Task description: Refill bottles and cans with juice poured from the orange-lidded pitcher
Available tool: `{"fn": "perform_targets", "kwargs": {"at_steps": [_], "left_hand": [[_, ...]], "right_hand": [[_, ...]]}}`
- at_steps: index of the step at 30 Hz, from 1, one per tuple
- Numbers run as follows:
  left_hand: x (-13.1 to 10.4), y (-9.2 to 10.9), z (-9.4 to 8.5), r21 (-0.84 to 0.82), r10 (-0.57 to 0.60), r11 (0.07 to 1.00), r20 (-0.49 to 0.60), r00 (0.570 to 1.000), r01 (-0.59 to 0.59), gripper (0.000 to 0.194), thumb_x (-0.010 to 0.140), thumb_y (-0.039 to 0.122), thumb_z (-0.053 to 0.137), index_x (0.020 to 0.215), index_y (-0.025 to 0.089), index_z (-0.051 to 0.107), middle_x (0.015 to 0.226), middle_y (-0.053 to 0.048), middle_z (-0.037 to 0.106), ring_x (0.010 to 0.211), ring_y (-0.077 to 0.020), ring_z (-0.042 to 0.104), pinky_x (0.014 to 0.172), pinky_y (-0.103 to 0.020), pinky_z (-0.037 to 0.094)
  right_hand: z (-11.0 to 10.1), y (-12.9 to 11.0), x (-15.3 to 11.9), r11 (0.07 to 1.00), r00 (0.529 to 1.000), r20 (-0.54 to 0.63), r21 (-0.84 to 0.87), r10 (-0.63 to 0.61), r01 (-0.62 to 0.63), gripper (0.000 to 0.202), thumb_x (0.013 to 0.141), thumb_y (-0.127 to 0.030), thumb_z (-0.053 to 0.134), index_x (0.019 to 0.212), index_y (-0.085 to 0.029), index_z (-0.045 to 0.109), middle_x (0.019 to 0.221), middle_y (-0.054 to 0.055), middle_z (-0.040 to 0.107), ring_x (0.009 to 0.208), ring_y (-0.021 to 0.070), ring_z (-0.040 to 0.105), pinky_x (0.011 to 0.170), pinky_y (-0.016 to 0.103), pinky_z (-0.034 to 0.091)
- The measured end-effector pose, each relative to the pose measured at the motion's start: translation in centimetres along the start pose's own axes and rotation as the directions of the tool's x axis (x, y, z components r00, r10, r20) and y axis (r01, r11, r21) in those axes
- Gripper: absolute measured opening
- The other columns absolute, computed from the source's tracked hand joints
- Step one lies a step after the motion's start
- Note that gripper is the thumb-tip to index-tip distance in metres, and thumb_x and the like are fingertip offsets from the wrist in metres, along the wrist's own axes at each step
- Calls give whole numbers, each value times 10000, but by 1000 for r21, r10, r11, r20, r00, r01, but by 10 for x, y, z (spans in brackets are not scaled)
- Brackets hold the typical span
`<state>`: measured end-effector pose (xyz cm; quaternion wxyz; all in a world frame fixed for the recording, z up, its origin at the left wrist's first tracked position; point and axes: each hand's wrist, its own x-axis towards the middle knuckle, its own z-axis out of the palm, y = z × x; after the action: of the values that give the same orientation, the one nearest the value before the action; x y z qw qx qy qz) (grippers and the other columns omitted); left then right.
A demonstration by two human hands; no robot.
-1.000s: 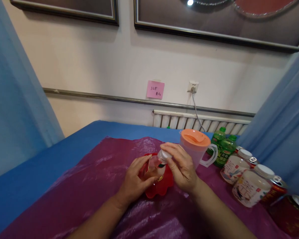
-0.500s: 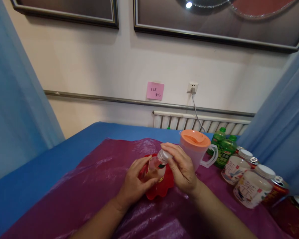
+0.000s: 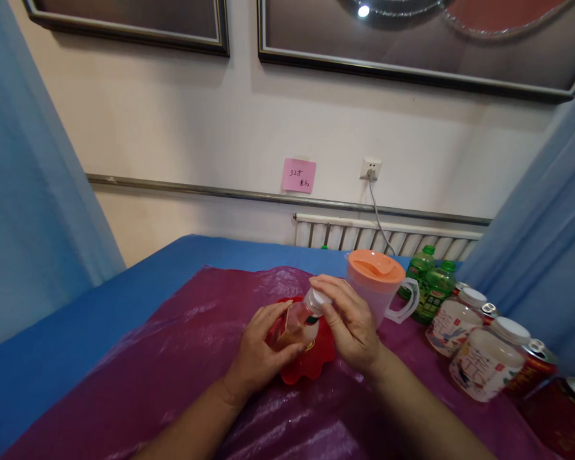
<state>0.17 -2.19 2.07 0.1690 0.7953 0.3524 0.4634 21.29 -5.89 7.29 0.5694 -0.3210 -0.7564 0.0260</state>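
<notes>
My left hand (image 3: pixel 263 348) is wrapped round the body of a small clear bottle (image 3: pixel 303 322) with a white cap (image 3: pixel 319 299). The bottle leans to the right, and some brownish contents show low inside it. My right hand (image 3: pixel 349 322) grips the cap between thumb and fingers; the cap sits on the bottle's neck. Beneath the bottle lies a red scalloped dish (image 3: pixel 309 367), partly hidden by the bottle and my hands. Just behind my right hand stands a clear pitcher (image 3: pixel 364 297) with an orange lid (image 3: pixel 376 265).
Two green bottles (image 3: pixel 431 294), two white-lidded jars (image 3: pixel 483 361) and several red cans (image 3: pixel 534 367) line the right side. Purple plastic sheeting (image 3: pixel 172 358) covers part of the blue table (image 3: pixel 100 303). Blue curtains (image 3: pixel 33 160) hang at both sides, with a radiator (image 3: pixel 354 236) behind.
</notes>
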Motion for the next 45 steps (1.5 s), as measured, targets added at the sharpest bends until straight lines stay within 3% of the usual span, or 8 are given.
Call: {"fn": "perform_targets", "kwargs": {"at_steps": [14, 20, 24, 27, 31, 36, 41, 45], "left_hand": [[-2, -4, 2, 7, 16, 1000, -36, 999, -16, 585, 760, 412, 820, 1294, 283, 618, 1256, -84, 702, 1143, -277, 665, 1005, -483, 543], [-5, -5, 3, -46, 21, 999, 16, 1000, -21, 611, 753, 416, 838, 1305, 289, 610, 1286, -82, 692, 1179, -275, 656, 1028, -483, 534], [-4, -4, 3, -40, -10, 999, 25, 1000, 11, 632, 734, 421, 853, 1297, 276, 605, 1287, -88, 689, 1180, -282, 655, 1035, -492, 527], [-2, -3, 2, -44, -42, 998, 14, 999, 42, 621, 737, 413, 845, 1289, 266, 600, 1273, -89, 690, 1162, -278, 660, 1028, -490, 529], [-1, -4, 2, -60, -55, 997, 24, 998, 57, 617, 737, 429, 840, 1282, 256, 606, 1269, -90, 689, 1162, -279, 659, 1023, -485, 529], [-3, -6, 3, -69, -41, 997, 29, 999, 43, 609, 734, 391, 836, 1287, 264, 614, 1268, -81, 697, 1162, -277, 664, 1021, -476, 532], [-3, -6, 4, -97, -37, 994, 59, 998, 42, 615, 727, 407, 842, 1284, 270, 620, 1270, -78, 698, 1169, -280, 663, 1020, -476, 534], [-2, -8, 3, -126, -91, 988, 25, 996, 93, 621, 734, 417, 832, 1292, 258, 611, 1269, -90, 693, 1158, -282, 664, 1021, -489, 529]], "right_hand": [[9, 7, -3, 998, 987, -145, -17, 65, -68, 271, 919, -289, 667, 1185, -247, 645, 1107, 92, 685, 1049, 250, 653, 942, 422, 522], [21, 16, -12, 963, 947, -180, 92, 268, -255, 389, 837, -456, 761, 1091, -248, 553, 981, 40, 629, 856, 206, 623, 760, 350, 540], [19, 13, -15, 955, 963, -133, 214, 235, -204, 581, 915, -521, 659, 1385, -242, 464, 1291, 133, 611, 1130, 268, 630, 963, 446, 533], [13, 6, -12, 951, 979, -77, 262, 191, -165, 486, 1038, -379, 476, 1504, -249, 429, 1476, 137, 547, 1338, 272, 545, 1117, 491, 445], [10, 5, -6, 966, 987, -59, 221, 150, -133, 350, 1038, -229, 469, 1350, -278, 620, 1385, 83, 645, 1326, 241, 566, 1142, 469, 425], [17, 11, -7, 975, 972, -171, 180, 163, -132, 249, 950, -254, 648, 1198, -265, 640, 1184, 75, 687, 1150, 235, 635, 1048, 432, 481], [21, 11, -12, 946, 957, -129, 232, 259, -225, 538, 902, -369, 724, 1380, -265, 503, 1235, 90, 646, 1130, 249, 631, 969, 401, 521], [20, 10, -13, 932, 966, -101, 303, 238, -198, 448, 997, -301, 594, 1433, -284, 493, 1351, 95, 624, 1242, 243, 599, 1064, 425, 475]]}}
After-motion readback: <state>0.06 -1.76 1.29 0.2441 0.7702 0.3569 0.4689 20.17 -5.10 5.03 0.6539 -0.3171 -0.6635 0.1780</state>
